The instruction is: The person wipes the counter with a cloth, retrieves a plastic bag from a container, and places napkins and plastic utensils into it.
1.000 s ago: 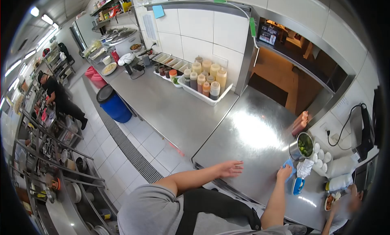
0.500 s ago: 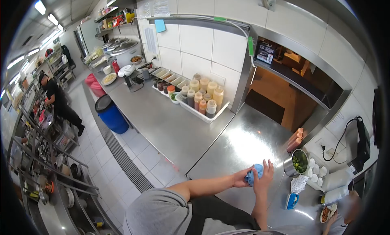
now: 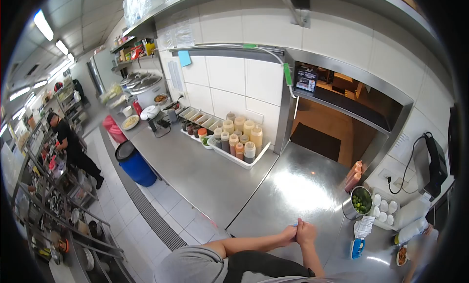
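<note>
Both of my hands meet over the steel counter (image 3: 264, 195) at the lower middle of the view. My left hand (image 3: 289, 235) is closed, with a small bit of the blue cloth (image 3: 295, 225) showing between it and the other hand. Pressed against it, my right hand (image 3: 306, 232) is also closed around the cloth. Most of the cloth is hidden inside the fingers. To the right lie a blue and white packet (image 3: 357, 248) and a steel pot of green limes (image 3: 360, 201).
A white basket of squeeze bottles (image 3: 244, 161) stands by the wall. Red bottles (image 3: 352, 178) stand below the pass window. On the floor is a blue barrel (image 3: 136, 165). One person (image 3: 73, 146) works at the left shelves; another person's arm (image 3: 417, 253) is at the lower right.
My hands have closed together, and the blue cloth is now mostly covered. The camera view has tilted up, so the counter and its items appear lower.
</note>
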Tool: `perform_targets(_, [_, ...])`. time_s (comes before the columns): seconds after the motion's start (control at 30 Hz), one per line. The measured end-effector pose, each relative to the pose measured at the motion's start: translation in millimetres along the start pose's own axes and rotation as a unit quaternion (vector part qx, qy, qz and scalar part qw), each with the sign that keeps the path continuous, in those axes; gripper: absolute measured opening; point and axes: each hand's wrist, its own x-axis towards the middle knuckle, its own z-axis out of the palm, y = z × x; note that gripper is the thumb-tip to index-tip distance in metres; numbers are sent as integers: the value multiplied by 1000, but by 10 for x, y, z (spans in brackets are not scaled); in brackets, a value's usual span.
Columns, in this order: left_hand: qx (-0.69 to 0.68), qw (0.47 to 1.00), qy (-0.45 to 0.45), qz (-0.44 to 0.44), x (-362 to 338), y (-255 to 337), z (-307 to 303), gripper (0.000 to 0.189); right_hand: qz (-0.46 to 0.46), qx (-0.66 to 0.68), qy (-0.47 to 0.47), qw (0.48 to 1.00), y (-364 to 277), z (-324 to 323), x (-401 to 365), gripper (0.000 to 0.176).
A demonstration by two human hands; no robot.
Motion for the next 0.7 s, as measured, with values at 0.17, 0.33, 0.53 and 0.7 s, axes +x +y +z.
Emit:
perform_targets(0.17, [477,855,61,194,229,-271,-640,57,75,99,-33,992,282,590,-317,73])
perform_targets(0.33, [568,788,73,224,17,-138,-505,55,72,140,-47,987,204,470,-354,77])
perform_targets(0.53, [641,736,12,218,-398,506,-27,50,37,240,59,968,3,15,-200,66])
perform_targets(0.7, [621,729,-126,259,-645,605,260,36,52,260,156,951,215,-436,-125,57])
